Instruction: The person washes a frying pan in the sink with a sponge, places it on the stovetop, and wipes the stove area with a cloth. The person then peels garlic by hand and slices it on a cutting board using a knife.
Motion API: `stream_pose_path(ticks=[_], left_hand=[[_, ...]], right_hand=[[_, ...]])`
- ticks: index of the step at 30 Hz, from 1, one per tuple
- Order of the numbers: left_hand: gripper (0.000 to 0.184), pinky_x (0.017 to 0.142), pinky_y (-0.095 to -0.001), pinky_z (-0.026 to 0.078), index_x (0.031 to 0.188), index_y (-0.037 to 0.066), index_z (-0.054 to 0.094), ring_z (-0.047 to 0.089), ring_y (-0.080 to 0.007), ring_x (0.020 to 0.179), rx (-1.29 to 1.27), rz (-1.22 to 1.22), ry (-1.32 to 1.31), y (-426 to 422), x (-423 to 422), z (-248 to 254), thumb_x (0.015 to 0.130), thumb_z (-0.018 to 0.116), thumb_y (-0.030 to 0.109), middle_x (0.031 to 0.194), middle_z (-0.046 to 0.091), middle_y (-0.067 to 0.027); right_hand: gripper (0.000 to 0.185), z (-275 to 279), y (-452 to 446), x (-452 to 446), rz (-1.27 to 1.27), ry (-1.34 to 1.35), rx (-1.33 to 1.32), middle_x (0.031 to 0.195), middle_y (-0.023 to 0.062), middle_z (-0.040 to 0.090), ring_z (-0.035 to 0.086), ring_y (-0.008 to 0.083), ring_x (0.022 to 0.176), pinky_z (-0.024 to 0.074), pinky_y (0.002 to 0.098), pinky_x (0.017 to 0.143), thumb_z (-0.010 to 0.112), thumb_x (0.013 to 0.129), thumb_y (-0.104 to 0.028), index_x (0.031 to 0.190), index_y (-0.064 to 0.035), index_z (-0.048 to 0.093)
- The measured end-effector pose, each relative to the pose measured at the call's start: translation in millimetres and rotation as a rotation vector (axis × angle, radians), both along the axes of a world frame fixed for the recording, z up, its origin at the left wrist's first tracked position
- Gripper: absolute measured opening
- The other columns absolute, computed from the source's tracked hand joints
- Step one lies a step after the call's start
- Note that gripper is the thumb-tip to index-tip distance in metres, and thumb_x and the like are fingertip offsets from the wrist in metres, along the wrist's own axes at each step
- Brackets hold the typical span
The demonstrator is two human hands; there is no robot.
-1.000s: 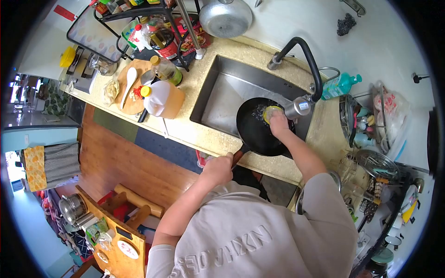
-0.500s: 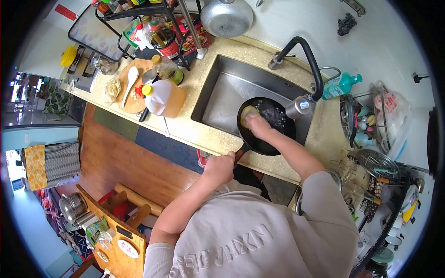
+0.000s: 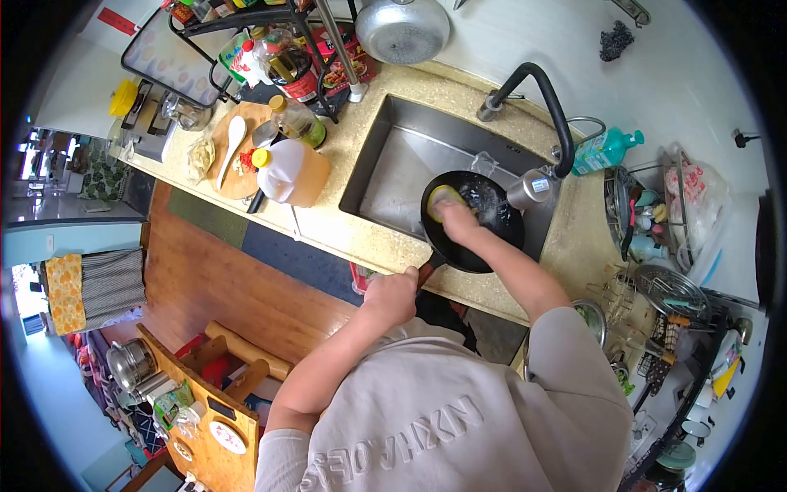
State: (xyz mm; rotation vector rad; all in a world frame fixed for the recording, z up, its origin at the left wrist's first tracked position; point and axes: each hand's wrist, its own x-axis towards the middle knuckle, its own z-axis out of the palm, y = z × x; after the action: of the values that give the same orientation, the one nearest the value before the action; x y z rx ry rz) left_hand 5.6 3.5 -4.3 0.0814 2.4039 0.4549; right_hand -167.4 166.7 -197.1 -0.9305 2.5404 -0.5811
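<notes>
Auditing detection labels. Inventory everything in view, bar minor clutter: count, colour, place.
sink: 1, grey, in counter
pan: 1, black, over sink
sponge: 1, yellow, in pan
tap: 1, black and silver, over sink
pump bottle: 1, teal, by tap
jug: 1, clear with amber liquid, left of sink
board: 1, tan, left of jug
spoon: 1, white, on board
table: 1, orange-brown, lower left
pot: 1, silver, lower left
shirt: 1, grey, on person
left hand: 1, bare, on pan handle
right hand: 1, bare, on sponge

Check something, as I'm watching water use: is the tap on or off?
The tap looks on: water splashes in the pan beside it. The stream itself is unclear.
</notes>
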Motion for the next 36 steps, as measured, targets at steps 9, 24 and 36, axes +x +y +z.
stream_pose_path(ticks=[9, 24, 36], left_hand=[[0.026, 0.078, -0.0418, 0.054, 0.103, 0.001, 0.053, 0.070, -0.0333, 0.088, -0.019, 0.016, -0.047, 2, -2, 6, 0.079, 0.059, 0.007, 0.090, 0.070, -0.0197], [0.026, 0.076, -0.0426, 0.055, 0.103, -0.001, 0.055, 0.071, -0.0343, 0.083, -0.019, 0.031, -0.002, 1, 2, -3, 0.078, 0.059, 0.008, 0.088, 0.070, -0.0200], [0.023, 0.072, -0.0404, 0.056, 0.100, 0.000, 0.053, 0.071, -0.0331, 0.079, -0.039, -0.027, 0.025, 3, 7, 1, 0.078, 0.058, 0.007, 0.082, 0.070, -0.0191]], right_hand=[[0.031, 13, 2, 3, 0.064, -0.022, -0.004, 0.124, 0.0223, 0.059, 0.056, 0.0353, 0.117, 0.0459, 0.0413, 0.100, 0.048, 0.085, -0.004, 0.113, -0.0005, 0.062], [0.017, 78, 101, -10, 0.276, -0.105, 0.636, 0.095, 0.0177, 0.070, 0.068, 0.0346, 0.093, 0.0547, 0.0429, 0.081, 0.065, 0.078, -0.017, 0.091, -0.0096, 0.073], [0.018, 15, -13, 6, -0.049, -0.137, -0.214, 0.101, 0.0187, 0.060, 0.059, 0.0384, 0.097, 0.0480, 0.0457, 0.083, 0.062, 0.080, -0.005, 0.097, -0.0053, 0.058]])
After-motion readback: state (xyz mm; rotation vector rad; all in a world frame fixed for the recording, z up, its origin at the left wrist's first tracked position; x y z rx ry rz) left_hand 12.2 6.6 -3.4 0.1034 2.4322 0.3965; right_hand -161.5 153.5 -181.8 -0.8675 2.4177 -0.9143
